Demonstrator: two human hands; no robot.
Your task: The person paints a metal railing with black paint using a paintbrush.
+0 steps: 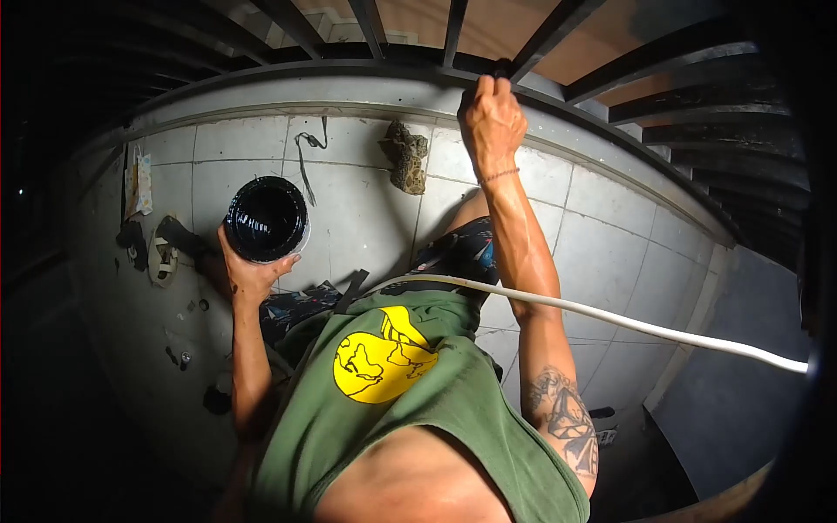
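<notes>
My left hand (255,272) is wrapped round the lower side of a round can (305,235) filled with glossy black paint (266,218). The can is held out over the tiled floor, its opening facing up at me. My right arm is stretched forward to the foot of a black metal railing (453,30). There my right hand (495,118) is closed in a fist against the bottom rail. A small dark shape shows just past the knuckles, but what the fingers hold is hidden.
A rough brown stone-like lump (407,159) sits on the tiles near the ledge (349,96). Left of it lies a dark cord (305,161). A pale hose or cable (628,322) crosses at my waist to the right. A patterned packet (138,183) lies far left.
</notes>
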